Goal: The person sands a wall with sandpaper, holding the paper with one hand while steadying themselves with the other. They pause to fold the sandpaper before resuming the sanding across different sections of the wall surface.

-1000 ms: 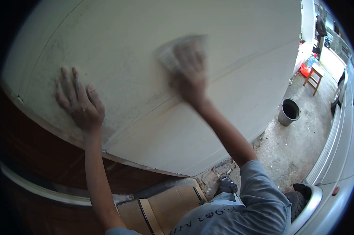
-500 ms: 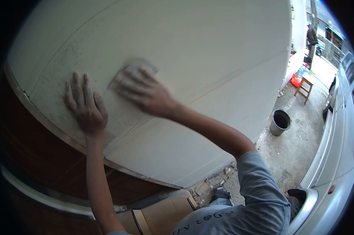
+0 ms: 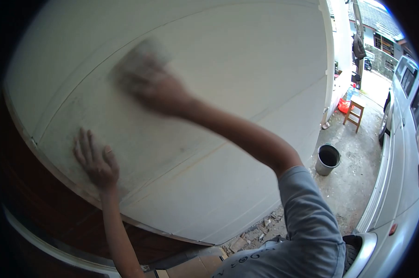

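Observation:
My left hand (image 3: 96,160) lies flat on the pale wall (image 3: 209,60), with its fingers spread and dusty. It holds nothing. Further up the wall, my right hand (image 3: 156,88) is smeared by motion. Under its fingers is a flat grey sheet of sandpaper (image 3: 150,48), also blurred, pressed to the wall surface. Grey smudges and thin seam lines mark the wall around both hands. How the fingers grip the sheet is hard to make out.
A dark bucket (image 3: 328,160) stands on the concrete floor to the right. Behind it are a wooden stool (image 3: 355,111) and a red plastic bag (image 3: 344,106). A silver vehicle (image 3: 404,171) is parked along the right. Broken rubble (image 3: 260,230) lies at the wall's foot.
My right hand has moved up and slightly left along the wall with the sandpaper. The view has tilted, so my left hand appears lower; it stays flat on the wall.

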Tool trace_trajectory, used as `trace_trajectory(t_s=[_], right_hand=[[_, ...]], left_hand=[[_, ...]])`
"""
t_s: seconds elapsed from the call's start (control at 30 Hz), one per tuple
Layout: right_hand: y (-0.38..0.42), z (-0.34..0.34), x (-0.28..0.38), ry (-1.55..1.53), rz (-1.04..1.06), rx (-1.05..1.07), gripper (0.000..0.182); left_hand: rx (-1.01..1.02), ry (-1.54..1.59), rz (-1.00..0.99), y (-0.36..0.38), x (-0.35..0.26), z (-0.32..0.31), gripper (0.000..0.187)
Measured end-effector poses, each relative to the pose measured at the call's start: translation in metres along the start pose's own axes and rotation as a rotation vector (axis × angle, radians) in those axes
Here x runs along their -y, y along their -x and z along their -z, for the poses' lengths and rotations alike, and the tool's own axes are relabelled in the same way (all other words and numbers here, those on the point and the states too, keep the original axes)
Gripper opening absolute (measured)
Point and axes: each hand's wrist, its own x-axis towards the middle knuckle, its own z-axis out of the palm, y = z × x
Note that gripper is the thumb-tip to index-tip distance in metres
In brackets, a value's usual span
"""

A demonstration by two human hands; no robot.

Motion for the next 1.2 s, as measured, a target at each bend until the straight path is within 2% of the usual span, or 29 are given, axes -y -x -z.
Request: trace_trajectory(t_s=[0.03,0.07,0.1,0.2,0.3,0.37,0.4,0.43,0.47,0.53,0.6,0.7,0.73,0.77,0.83,0.9,0.97,1.0,1.07,1.17,1.2], right_hand=[[-0.008,-0.01,0.013,-0.101,0.036,-0.023,0.037],[-0.014,-0.01,0.016,-0.053,0.132,-0.039,0.035],[-0.019,-0.001,0.008,-0.122,0.115,-0.035,0.036],[0.002,0.025,-0.069,-0.111,0.078,-0.103,0.039],[0.053,0.103,-0.203,0.179,-0.142,-0.043,0.041],[0.113,0.153,-0.309,0.221,-0.286,-0.228,0.034],[0.134,0.185,-0.34,0.201,-0.423,-0.31,0.033],[0.142,0.201,-0.356,0.31,-0.53,-0.362,0.032],[0.148,0.206,-0.364,0.417,-0.642,-0.405,0.032],[0.146,0.176,-0.35,0.192,-0.573,-0.319,0.034],[0.095,0.114,-0.275,0.377,-0.342,-0.207,0.041],[0.035,0.044,-0.12,-0.062,-0.078,-0.062,0.042],[0.03,0.036,-0.1,-0.18,0.01,-0.051,0.043],[0.029,0.039,-0.102,-0.225,0.043,-0.059,0.043],[0.045,0.059,-0.152,-0.149,0.002,-0.094,0.045],[0.08,0.104,-0.248,0.145,-0.133,-0.116,0.046],[0.128,0.183,-0.355,0.248,-0.208,-0.165,0.037],[0.164,0.214,-0.399,0.02,-0.404,-0.159,0.033],[0.218,0.258,-0.462,-0.009,-0.67,-0.314,0.029],[0.181,0.239,-0.408,0.531,-0.596,-0.307,0.03],[0.173,0.202,-0.389,0.431,-0.517,-0.263,0.033]], left_hand=[[-0.015,0.012,-0.003,0.003,0.003,-0.001,0.053],[-0.038,0.025,-0.009,0.002,0.005,-0.004,0.054],[-0.036,0.006,-0.008,0.003,0.004,-0.005,0.055],[0.005,-0.056,0.029,0.01,0.005,-0.001,0.057],[0.006,-0.104,0.108,0.008,-0.017,-0.001,0.061],[-0.004,-0.15,0.133,0.001,-0.031,-0.002,0.063],[-0.011,-0.183,0.138,-0.004,-0.038,-0.004,0.065],[-0.021,-0.216,0.148,-0.007,-0.044,-0.007,0.066],[-0.016,-0.221,0.16,-0.007,-0.045,-0.01,0.067],[0.01,-0.229,0.176,0.0,-0.041,-0.011,0.07],[-0.022,-0.226,0.26,-0.004,-0.057,-0.021,0.069],[-0.008,-0.2,0.432,-0.017,-0.079,-0.029,0.066],[-0.007,-0.185,0.507,-0.024,-0.087,-0.034,0.065],[-0.002,-0.181,0.452,-0.032,-0.09,-0.036,0.064],[0.013,-0.177,0.357,-0.04,-0.091,-0.037,0.062],[0.008,-0.129,0.309,-0.054,-0.092,-0.036,0.063],[0.003,-0.146,0.267,-0.055,-0.092,-0.029,0.065],[-0.011,-0.171,0.24,-0.056,-0.091,-0.032,0.066],[-0.036,-0.186,0.221,-0.063,-0.091,-0.038,0.068],[-0.032,-0.168,0.258,-0.06,-0.101,-0.035,0.069],[-0.034,-0.164,0.251,-0.06,-0.101,-0.034,0.068]])
